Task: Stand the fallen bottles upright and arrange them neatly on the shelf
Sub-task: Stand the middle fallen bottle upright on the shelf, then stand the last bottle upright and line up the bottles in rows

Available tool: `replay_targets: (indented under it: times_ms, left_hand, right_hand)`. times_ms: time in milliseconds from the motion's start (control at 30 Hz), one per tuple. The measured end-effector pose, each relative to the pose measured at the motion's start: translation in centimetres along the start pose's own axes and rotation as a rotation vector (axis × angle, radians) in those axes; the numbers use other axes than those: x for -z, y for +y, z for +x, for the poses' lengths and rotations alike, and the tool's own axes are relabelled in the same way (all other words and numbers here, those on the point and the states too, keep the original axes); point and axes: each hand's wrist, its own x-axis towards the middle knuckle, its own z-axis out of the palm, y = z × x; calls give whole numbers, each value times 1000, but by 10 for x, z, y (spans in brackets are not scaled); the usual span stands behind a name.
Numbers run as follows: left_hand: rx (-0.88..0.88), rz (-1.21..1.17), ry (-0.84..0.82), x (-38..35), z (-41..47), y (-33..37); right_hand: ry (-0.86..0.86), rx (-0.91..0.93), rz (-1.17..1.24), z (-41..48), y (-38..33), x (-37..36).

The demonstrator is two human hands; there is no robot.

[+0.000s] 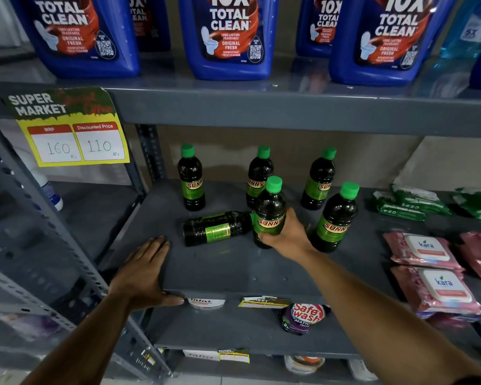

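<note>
On the grey shelf (pixel 225 270) stand several dark Sunny bottles with green caps. Three are upright along the back: left (pixel 191 179), middle (pixel 257 169) and right (pixel 318 180). Another stands front right (pixel 335 218). One fallen bottle (pixel 217 228) lies on its side, its cap end pointing right. My right hand (pixel 290 237) is wrapped around the lower half of an upright bottle (pixel 270 209) just right of the fallen one. My left hand (pixel 140 273) lies flat on the shelf's front left edge, fingers together, holding nothing.
Large blue toilet cleaner bottles (pixel 229 37) fill the shelf above. A price sign (pixel 67 126) hangs at left. Green packs (pixel 408 202) and pink Kara wipes (pixel 428 270) lie at right. A perforated upright post (pixel 53 240) stands left. A Safe Wash pouch (pixel 303 316) sits below.
</note>
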Motion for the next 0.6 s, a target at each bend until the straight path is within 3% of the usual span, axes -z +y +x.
replay_targets:
  times_ms: [200,267,333,367,433,467,533,600]
  left_hand:
    - [6,-15,-16,1,-2,-3]
    - [2,1,-32,-1,-1,-2]
    - [-5,-7,-54,1,2,-3]
    - [-9,-20,-70,3,3,-5]
    - [-26,-30,-105,7,4,-11]
    - [-34,-24,-110,8,3,-13]
    - [-11,-1,-103,8,2,-13]
    - [48,5,-100,7,3,-11]
  right_hand:
    - [14,17,2,-6,9,-10]
    - [214,93,-68,-17,15,-16]
    - [504,303,-164,-35,20,-28]
    - [548,413,-164,-46,18,-36]
    - [346,510,-72,-65,8,-54]
    - [176,446,-31,-69,-2,-63]
    - [-57,167,19,-64,-19,-86]
    - [-39,-138,201,-47,-38,-108]
